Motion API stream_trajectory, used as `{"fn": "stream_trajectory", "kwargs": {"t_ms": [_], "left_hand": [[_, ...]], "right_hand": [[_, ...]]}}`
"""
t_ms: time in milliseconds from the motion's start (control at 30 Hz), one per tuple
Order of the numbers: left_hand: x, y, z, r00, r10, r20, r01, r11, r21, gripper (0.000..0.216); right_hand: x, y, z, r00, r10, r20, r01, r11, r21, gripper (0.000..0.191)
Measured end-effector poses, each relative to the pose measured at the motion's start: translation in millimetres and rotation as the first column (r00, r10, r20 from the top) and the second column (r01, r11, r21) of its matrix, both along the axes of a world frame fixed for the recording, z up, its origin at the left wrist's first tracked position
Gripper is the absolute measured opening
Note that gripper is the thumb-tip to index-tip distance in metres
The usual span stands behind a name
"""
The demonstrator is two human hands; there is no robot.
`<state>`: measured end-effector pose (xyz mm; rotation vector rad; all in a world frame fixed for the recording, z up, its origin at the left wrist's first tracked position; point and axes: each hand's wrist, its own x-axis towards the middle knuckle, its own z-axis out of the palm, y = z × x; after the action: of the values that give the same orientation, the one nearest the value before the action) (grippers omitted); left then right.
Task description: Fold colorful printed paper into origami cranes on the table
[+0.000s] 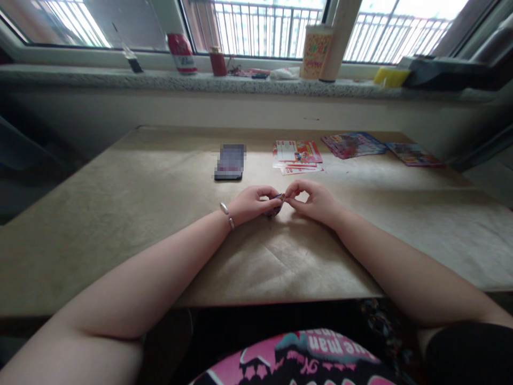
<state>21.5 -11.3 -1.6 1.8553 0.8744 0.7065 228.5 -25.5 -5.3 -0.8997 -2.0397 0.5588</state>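
Observation:
Over the middle of the table, my left hand [256,205] grips a small, dark, colourful packet-like piece [274,209], mostly hidden by the fingers. My right hand [310,199] meets it from the other side, its thumb and forefinger pinched on the edge of the same piece. The fingertips of both hands nearly touch. A silver open bangle circles my left wrist. Beyond the hands lie a phone [230,162] and a loose stack of red and white printed cards [297,153].
Two piles of colourful printed packets, one blue and purple [352,145] and one darker [414,154], lie at the back right. On the windowsill [152,80] stand a pink can [181,53], a red bottle [217,61], a patterned cup [316,52] and a yellow item [391,77].

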Motion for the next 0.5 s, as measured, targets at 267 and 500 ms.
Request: {"fn": "stream_trajectory", "kwargs": {"t_ms": [267, 500], "left_hand": [[1.5, -1.6, -0.2, 0.999, -0.031, 0.012, 0.032, 0.991, -0.126, 0.035], [1.4, -0.6, -1.5, 1.0, -0.013, 0.011, 0.014, 0.993, -0.115, 0.035]], "right_hand": [[5.2, 3.5, -1.9, 0.998, 0.031, 0.053, -0.032, 0.999, 0.025, 0.004], [8.4, 1.6, 4.6, 0.986, 0.092, 0.135, -0.11, 0.986, 0.125, 0.006]]}}
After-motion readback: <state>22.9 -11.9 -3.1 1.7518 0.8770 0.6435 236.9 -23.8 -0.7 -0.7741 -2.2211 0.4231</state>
